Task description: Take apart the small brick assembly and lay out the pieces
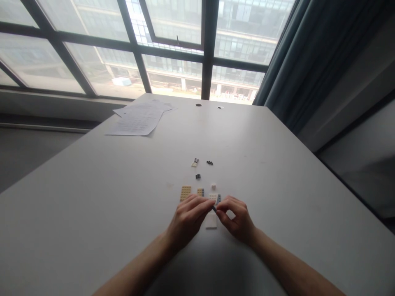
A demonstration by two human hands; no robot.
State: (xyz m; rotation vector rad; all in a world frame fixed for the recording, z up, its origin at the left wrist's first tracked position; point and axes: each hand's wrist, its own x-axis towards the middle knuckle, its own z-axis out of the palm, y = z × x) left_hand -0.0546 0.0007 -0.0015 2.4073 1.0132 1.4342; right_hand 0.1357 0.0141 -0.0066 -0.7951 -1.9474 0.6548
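My left hand and my right hand meet over the near middle of the table. Between their fingertips is a small dark blue-grey building brick piece, pinched from both sides. Just below it lies a flat white square tile. Beyond my fingers sit a tan studded plate, a smaller tan and blue plate, and a white and blue studded plate, each partly covered by my hands. A tiny white piece lies just past them.
Farther out are a dark grey brick, a black piece and a cluster of small white and dark pieces. Printed papers lie at the far left of the white table. A dark curtain hangs at right.
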